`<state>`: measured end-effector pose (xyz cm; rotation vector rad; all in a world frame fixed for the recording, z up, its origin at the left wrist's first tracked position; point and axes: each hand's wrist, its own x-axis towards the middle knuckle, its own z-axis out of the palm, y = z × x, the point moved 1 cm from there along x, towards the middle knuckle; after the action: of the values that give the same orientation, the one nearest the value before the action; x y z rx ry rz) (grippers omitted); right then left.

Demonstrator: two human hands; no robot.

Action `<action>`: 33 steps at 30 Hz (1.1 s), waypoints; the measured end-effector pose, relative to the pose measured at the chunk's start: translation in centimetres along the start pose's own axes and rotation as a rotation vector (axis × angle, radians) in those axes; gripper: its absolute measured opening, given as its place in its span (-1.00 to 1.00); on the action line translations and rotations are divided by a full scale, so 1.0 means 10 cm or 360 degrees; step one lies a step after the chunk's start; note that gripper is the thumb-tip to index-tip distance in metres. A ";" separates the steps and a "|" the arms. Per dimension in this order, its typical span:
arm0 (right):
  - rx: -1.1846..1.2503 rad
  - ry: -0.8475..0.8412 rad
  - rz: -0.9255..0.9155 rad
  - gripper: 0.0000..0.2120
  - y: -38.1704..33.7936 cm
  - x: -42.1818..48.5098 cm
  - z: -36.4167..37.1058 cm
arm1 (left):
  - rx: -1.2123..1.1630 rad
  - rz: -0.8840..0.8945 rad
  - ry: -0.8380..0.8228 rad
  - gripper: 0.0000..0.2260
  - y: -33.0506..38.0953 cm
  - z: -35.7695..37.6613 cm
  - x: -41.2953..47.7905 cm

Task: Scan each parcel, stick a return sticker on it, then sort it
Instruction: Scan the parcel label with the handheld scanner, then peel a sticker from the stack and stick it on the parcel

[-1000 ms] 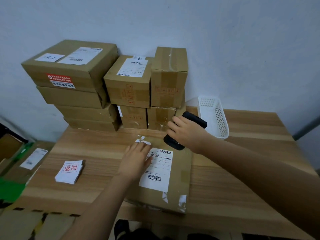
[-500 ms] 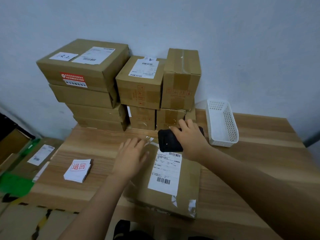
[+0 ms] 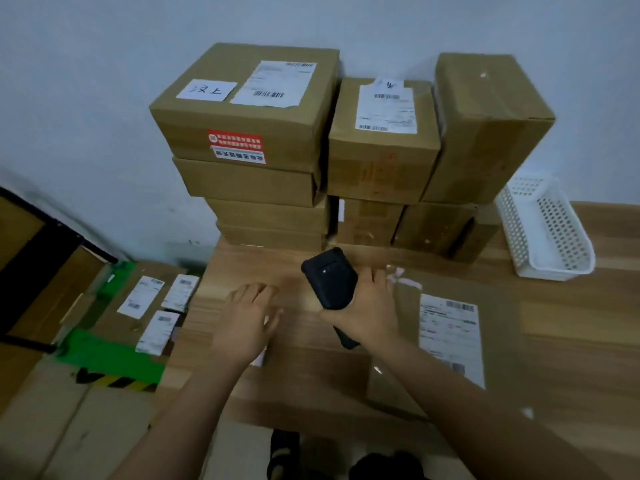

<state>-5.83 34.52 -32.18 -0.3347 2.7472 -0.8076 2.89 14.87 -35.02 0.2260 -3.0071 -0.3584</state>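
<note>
- the parcel [image 3: 394, 368] in hand lies flat on the tabletop [image 3: 588, 323], to the right of both hands, with its shipping label [image 3: 450, 337] facing up.
- no return sticker shows on this parcel, so that step looks undone, and sorting comes after it.
- whether it has been scanned cannot be told from this view.
- the right hand [image 3: 370, 306] is wrapped around the black scanner [image 3: 330, 282] and grips it by the handle.
- the left hand [image 3: 247, 317] is palm down with fingers spread and nearly straight, low over the tabletop. it holds nothing that can be seen.
- a white edge of paper [image 3: 261, 358] peeks out beneath the left hand. it is likely the sticker pile, so taking a sticker seems the step at hand.
- many stacked boxes [image 3: 381, 161] wait against the wall, so most of the job is probably left.
- a few labelled parcels [image 3: 149, 306] lie low at the left, beside the tabletop. they are perhaps the sorted ones, though no return stickers can be made out on them.
- the parcel's long axis runs from the near edge of the tabletop away toward the stacked boxes. the label's top barcode is at the far end.
- the scanner's long axis leans from near right to far left. its head points toward the stacked boxes, away from the label.
- a white basket [image 3: 543, 226] sits at the far right, well apart from the hands.
</note>
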 end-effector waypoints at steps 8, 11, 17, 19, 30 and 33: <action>-0.0123 0.0100 0.0486 -0.24 -0.24 -0.01 0.96 | -0.0028 0.0094 -0.0339 -0.80 -0.86 0.21 -0.19; -0.0111 0.0112 0.0602 -0.23 -0.22 -0.03 1.18 | -0.0128 0.0069 -0.0391 -0.69 -1.04 0.33 -0.28; -0.0137 0.0124 0.0634 -0.28 -0.18 -0.08 1.37 | -0.0340 0.0074 -0.0417 -0.50 -1.19 0.48 -0.38; -0.0328 0.0186 0.0534 -0.25 -0.21 -0.12 1.39 | -0.0377 0.0056 -0.0403 -0.52 -1.20 0.50 -0.39; -0.0434 -0.0122 -0.0233 -0.70 -0.58 0.08 1.67 | -0.0412 0.0056 -0.0400 -0.52 -1.24 0.64 -0.42; -0.0340 -0.0097 -0.0223 -0.77 -0.60 0.11 1.65 | -0.0410 0.0060 -0.0384 -0.52 -1.24 0.65 -0.43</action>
<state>-0.89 21.14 -42.51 -0.5896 2.7813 -0.5258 7.98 5.11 -44.63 0.1098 -3.1462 -0.8166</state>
